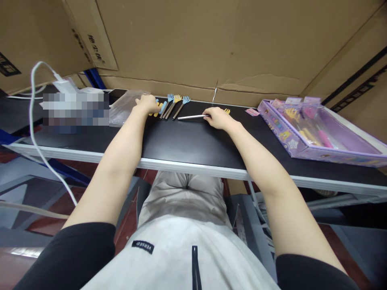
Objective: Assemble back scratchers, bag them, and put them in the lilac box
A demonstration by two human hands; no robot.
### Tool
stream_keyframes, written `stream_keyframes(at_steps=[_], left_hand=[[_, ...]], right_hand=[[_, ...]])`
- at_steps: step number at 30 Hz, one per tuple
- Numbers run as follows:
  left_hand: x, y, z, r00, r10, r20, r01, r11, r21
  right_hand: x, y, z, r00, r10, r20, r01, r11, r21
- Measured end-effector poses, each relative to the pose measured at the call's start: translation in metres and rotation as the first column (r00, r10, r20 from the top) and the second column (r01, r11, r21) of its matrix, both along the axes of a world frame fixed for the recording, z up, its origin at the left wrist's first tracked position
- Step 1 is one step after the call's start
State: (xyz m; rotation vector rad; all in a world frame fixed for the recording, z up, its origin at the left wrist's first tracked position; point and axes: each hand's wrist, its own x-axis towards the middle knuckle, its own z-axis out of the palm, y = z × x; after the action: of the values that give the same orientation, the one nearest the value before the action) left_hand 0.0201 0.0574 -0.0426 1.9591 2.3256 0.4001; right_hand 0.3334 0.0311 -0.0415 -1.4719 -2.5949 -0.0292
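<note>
My right hand [218,117] is closed around a back scratcher. Its silver rod [192,117] points left, and its yellow claw head [227,110] shows behind my fingers. My left hand [147,104] reaches over a small group of blue and yellow handles, fingers bent down onto a yellow handle [157,108]; my fingertips are partly hidden. A blue handle [163,108] lies just right of it. Between my hands lie more back scratchers: one with a blue claw [186,99], one with a yellow claw [177,98] and another blue one [170,98], heads toward the back.
A purple display box [302,147] with packaged back scratchers stands on the right of the black table [193,141]. Near it lies a pink card [252,112]. Clear plastic bags [125,108] lie left of my left hand. A white cable [32,108] hangs over the left edge. Cardboard [226,44] walls the back.
</note>
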Motion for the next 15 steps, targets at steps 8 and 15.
stream_keyframes(at_steps=[8, 15], left_hand=[[-0.0063, 0.0054, -0.0054, 0.986, 0.042, 0.162, -0.043, 0.999, 0.006], [-0.0063, 0.0090, -0.0080, 0.973, 0.066, 0.222, -0.067, 0.998, -0.004]], right_hand=[[0.0000, -0.0018, 0.0019, 1.000, -0.005, 0.002, 0.005, 1.000, -0.010], [-0.0013, -0.0043, 0.0037, 1.000, -0.011, 0.018, 0.011, 1.000, -0.013]])
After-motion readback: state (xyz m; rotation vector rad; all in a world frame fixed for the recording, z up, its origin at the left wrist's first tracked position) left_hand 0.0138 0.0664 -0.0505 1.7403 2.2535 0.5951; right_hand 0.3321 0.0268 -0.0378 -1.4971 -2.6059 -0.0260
